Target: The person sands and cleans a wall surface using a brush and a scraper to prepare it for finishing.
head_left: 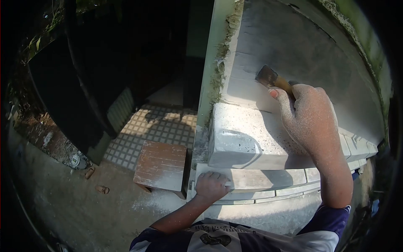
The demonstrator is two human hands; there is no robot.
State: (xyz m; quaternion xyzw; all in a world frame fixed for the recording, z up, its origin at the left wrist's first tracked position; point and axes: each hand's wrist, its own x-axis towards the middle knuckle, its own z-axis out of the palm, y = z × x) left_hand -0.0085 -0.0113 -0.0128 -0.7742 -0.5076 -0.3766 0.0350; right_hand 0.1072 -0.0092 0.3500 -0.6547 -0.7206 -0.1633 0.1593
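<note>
Right grip (311, 112) — around scraper (273, 78)

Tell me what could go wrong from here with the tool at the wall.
The right hand is coated in pale dust, so its grip on the wooden-handled tool might slip. The tool's flat end is at the grey wall, so a tilted edge could gouge the surface. Debris knocked off the white ledge could fall on the left hand below it.

Short-sleeved white shirt (273, 243) with purple panels (252, 242), dark chest emblem (215, 240), apparently some lettering (222, 229).
</note>
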